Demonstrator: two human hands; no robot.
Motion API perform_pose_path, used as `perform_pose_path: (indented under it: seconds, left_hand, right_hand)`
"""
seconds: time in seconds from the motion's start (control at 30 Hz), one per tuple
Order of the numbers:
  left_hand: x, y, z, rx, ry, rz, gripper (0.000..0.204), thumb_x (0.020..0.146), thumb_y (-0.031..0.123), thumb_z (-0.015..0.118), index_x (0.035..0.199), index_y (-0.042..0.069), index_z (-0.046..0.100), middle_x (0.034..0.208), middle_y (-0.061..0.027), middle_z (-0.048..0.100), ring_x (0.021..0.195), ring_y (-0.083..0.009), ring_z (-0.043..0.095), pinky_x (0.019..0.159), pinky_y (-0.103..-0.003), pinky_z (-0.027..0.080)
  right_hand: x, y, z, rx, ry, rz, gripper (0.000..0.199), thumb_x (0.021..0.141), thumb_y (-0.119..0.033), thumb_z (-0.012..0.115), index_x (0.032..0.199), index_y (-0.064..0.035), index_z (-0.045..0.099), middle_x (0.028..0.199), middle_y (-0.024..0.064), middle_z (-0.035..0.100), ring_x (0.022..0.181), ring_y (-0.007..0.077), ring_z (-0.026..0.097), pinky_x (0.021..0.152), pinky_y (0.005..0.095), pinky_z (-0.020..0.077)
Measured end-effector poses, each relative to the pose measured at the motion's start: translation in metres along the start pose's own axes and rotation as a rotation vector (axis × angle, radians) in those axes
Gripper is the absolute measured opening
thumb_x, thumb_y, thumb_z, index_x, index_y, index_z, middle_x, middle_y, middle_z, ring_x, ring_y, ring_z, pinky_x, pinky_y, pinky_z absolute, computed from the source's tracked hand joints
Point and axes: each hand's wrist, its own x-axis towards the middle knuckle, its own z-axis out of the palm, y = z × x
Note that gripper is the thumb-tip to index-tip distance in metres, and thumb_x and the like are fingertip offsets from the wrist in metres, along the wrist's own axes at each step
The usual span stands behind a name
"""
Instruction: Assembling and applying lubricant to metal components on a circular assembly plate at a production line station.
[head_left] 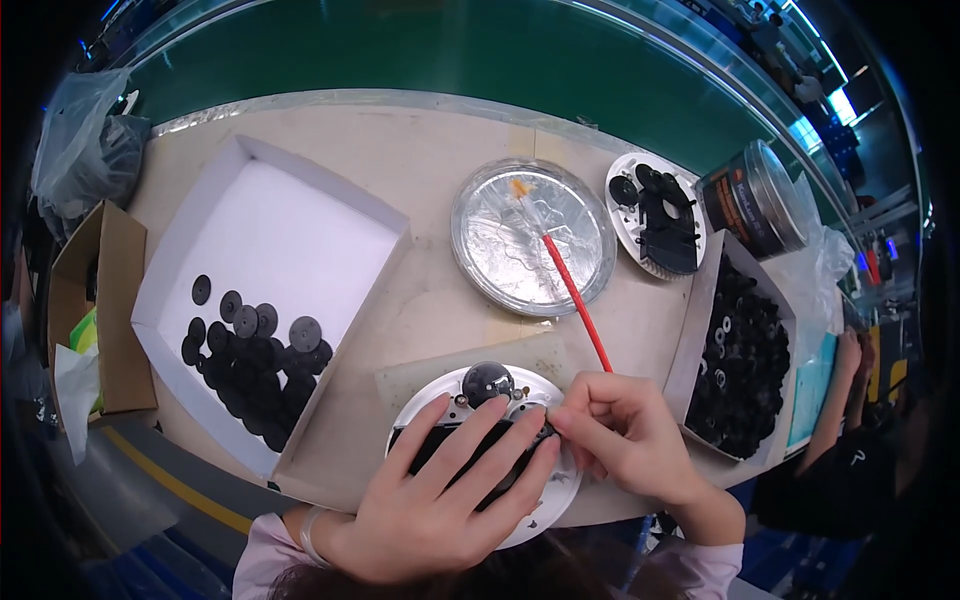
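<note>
My left hand lies spread over a black mechanical part on a round white disc, fingers apart and flat. A glossy dark dome shows beyond its fingertips, with small metal posts beside it. My right hand is closed in a pinch at the right edge of the black part; what the fingertips hold is hidden. Just beyond its knuckles ends a red stick, which leans across the rim of a round clear dish. An orange smear marks the dish near the stick's pale tip.
At left, a white tray holds many black discs. Another box at right is full of small black parts. Behind it stand a second white disc with a black assembly and a tin. Another person's arm shows far right.
</note>
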Motion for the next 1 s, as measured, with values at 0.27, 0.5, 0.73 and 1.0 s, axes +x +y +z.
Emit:
perform_pose_path:
  seconds: [0.27, 0.5, 0.73, 1.0]
  left_hand:
    - [0.003, -0.002, -0.003, -0.062, -0.036, -0.047, 0.048, 0.065, 0.028, 0.068, 0.111, 0.014, 0.062, 0.121, -0.0047, 0.055, 0.109, -0.026, 0.05, 0.096, -0.046, 0.034]
    - [0.001, -0.003, 0.005, -0.043, 0.032, 0.025, 0.043, 0.065, 0.025, 0.067, 0.106, 0.014, 0.063, 0.118, -0.0035, 0.057, 0.108, -0.0258, 0.05, 0.096, -0.045, 0.035]
    - [0.006, -0.001, 0.002, -0.073, 0.11, -0.014, 0.024, 0.072, 0.02, 0.062, 0.094, 0.011, 0.066, 0.111, -0.0038, 0.059, 0.102, -0.0255, 0.054, 0.09, -0.042, 0.041]
    - [0.001, -0.004, 0.004, -0.067, 0.139, 0.001, 0.028, 0.071, 0.023, 0.062, 0.097, 0.013, 0.066, 0.111, -0.0036, 0.06, 0.103, -0.0254, 0.054, 0.091, -0.042, 0.04]
  right_hand:
    - [0.004, 0.0, 0.002, -0.061, 0.031, -0.055, 0.018, 0.09, -0.013, 0.055, 0.075, -0.0026, 0.053, 0.056, 0.0001, 0.053, 0.044, 0.0023, 0.044, 0.04, 0.016, 0.0306]
    - [-0.002, 0.007, -0.001, -0.056, 0.005, -0.049, 0.017, 0.09, -0.013, 0.055, 0.077, -0.0018, 0.055, 0.056, -0.0005, 0.053, 0.046, 0.0014, 0.045, 0.04, 0.0163, 0.0301]
    - [-0.003, 0.005, 0.004, -0.091, 0.08, -0.071, 0.014, 0.09, -0.011, 0.054, 0.08, -0.0012, 0.055, 0.06, 0.0003, 0.056, 0.049, 0.0012, 0.047, 0.041, 0.0158, 0.0309]
    - [-0.005, -0.001, 0.004, -0.366, 0.087, -0.079, 0.012, 0.088, -0.009, 0.056, 0.082, 0.0007, 0.055, 0.061, 0.0, 0.056, 0.052, 0.0019, 0.05, 0.044, 0.0153, 0.0352]
